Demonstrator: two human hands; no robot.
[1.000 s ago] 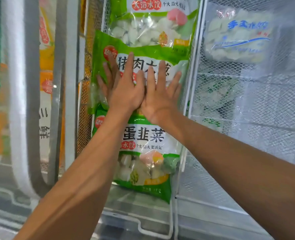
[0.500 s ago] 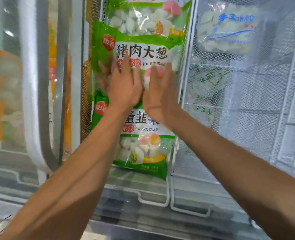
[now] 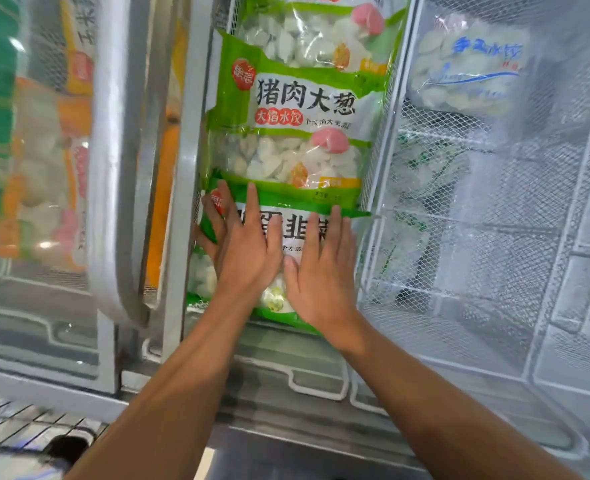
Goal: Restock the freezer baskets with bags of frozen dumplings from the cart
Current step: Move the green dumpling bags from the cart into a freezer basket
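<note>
Three green dumpling bags overlap in a row inside the middle white wire basket [image 3: 383, 157]. The nearest bag [image 3: 295, 223] lies under both my hands. My left hand [image 3: 243, 251] presses flat on its left half with straight, spread fingers. Beside it, my right hand [image 3: 321, 271] presses flat on the right half, thumb touching the left hand. Just beyond them the middle bag [image 3: 297, 133] shows black lettering and white dumplings. The far bag [image 3: 317, 32] runs off the top edge.
The right wire basket [image 3: 494, 306] holds a clear blue-lettered dumpling bag [image 3: 470, 74] at its far end and frosty bags below. Orange and green packs [image 3: 44, 168] sit behind the glass lid on the left. A cart grid [image 3: 19, 427] shows bottom left.
Both hands slid from the middle bag back toward me onto the nearest bag. The middle bag is now uncovered.
</note>
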